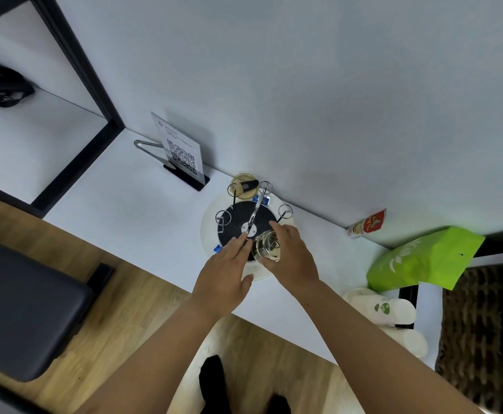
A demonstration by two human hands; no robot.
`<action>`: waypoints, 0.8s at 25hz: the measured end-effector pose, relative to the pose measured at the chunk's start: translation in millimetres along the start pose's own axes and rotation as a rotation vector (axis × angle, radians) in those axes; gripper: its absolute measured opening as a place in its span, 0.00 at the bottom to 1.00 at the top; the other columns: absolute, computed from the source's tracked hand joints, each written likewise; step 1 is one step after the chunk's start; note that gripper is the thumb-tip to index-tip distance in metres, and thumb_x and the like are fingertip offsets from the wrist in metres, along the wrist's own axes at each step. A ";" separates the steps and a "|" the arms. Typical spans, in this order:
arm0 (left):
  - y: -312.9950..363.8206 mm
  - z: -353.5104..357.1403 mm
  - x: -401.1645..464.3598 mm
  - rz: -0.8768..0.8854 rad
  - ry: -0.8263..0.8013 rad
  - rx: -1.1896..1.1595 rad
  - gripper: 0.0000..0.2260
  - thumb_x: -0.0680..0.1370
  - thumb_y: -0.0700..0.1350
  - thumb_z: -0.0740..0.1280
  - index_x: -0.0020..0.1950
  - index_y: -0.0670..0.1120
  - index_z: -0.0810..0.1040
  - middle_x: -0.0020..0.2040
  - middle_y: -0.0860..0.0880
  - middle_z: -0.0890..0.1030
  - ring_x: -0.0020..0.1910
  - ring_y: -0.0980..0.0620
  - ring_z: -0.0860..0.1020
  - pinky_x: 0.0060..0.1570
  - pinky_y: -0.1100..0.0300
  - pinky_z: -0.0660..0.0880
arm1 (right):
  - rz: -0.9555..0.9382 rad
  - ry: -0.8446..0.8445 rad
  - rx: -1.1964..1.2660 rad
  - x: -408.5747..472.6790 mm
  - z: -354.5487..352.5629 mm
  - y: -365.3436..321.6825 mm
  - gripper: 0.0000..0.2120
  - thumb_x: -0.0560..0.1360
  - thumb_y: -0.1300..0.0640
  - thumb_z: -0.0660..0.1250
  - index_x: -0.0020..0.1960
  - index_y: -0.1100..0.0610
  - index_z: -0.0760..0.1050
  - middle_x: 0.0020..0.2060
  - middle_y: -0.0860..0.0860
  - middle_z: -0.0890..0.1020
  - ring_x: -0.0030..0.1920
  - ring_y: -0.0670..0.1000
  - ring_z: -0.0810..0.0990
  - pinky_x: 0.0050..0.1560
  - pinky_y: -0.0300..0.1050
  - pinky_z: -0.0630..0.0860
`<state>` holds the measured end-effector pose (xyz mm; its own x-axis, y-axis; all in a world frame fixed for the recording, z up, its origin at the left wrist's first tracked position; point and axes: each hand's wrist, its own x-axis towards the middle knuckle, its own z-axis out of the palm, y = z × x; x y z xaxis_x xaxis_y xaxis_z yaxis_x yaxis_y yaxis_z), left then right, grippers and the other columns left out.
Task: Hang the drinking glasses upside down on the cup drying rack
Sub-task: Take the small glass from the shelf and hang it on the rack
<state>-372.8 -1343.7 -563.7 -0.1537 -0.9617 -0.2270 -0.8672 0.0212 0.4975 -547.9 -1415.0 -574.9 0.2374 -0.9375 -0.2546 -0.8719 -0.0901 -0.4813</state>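
Note:
The cup drying rack (245,221) has a round black base, a chrome centre post and several wire prongs ending in loops. It stands in a white round tray (207,225) on the white counter by the wall. A clear drinking glass (267,245) sits upside down over a near-side prong, and my right hand (292,255) is shut around it from the right. My left hand (226,270) lies flat with fingers spread, its fingertips touching the rack's base beside the glass. The other prongs carry nothing.
A brass-coloured lid (243,186) lies behind the rack. A QR-code sign (181,150) and metal tongs (147,144) stand at the back left. A green bag (423,258), stacked paper cups (393,312) and a small sachet (366,224) lie right. A dark bench (20,306) is lower left.

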 end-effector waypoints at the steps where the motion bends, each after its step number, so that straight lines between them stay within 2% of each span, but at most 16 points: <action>1: -1.1 -1.2 0.5 0.008 0.004 0.000 0.33 0.84 0.51 0.63 0.85 0.49 0.52 0.85 0.54 0.48 0.84 0.52 0.50 0.78 0.56 0.57 | 0.003 -0.005 0.005 0.2 -1.5 0.5 0.41 0.74 0.47 0.78 0.81 0.49 0.62 0.73 0.52 0.70 0.67 0.55 0.76 0.59 0.50 0.79; 5: -5.9 -5.2 1.2 0.008 0.015 -0.027 0.33 0.84 0.52 0.64 0.85 0.50 0.52 0.85 0.54 0.50 0.83 0.52 0.52 0.76 0.58 0.58 | 0.021 -0.018 0.007 -3.0 -10.2 0.3 0.42 0.74 0.46 0.78 0.82 0.48 0.61 0.74 0.52 0.69 0.69 0.57 0.75 0.60 0.53 0.80; 10: -22.2 -15.9 -4.3 -0.143 0.091 -0.167 0.31 0.83 0.53 0.66 0.84 0.50 0.60 0.81 0.51 0.66 0.78 0.49 0.64 0.72 0.58 0.63 | -0.026 0.021 -0.095 -16.0 -21.9 1.2 0.39 0.76 0.44 0.75 0.81 0.47 0.62 0.76 0.53 0.69 0.74 0.56 0.70 0.63 0.55 0.79; 13: -28.9 -23.0 -8.5 -0.192 0.092 -0.216 0.29 0.83 0.53 0.67 0.83 0.51 0.63 0.79 0.51 0.69 0.77 0.49 0.66 0.68 0.61 0.62 | -0.055 0.030 -0.072 -24.8 -30.3 -2.5 0.37 0.76 0.46 0.75 0.81 0.47 0.64 0.76 0.52 0.69 0.75 0.55 0.68 0.64 0.54 0.78; 20: -23.1 -51.5 -15.2 -0.121 0.121 -0.200 0.25 0.82 0.54 0.68 0.79 0.53 0.69 0.72 0.54 0.75 0.70 0.50 0.72 0.62 0.58 0.69 | -0.143 0.005 0.034 -38.7 -57.9 -22.0 0.34 0.77 0.43 0.74 0.79 0.48 0.67 0.73 0.49 0.73 0.74 0.52 0.69 0.65 0.47 0.72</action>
<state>-326.0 -1343.6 -528.6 0.0137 -0.9799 -0.1989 -0.7634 -0.1387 0.6308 -562.7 -1396.2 -505.8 0.3555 -0.9178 -0.1771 -0.8146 -0.2113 -0.5401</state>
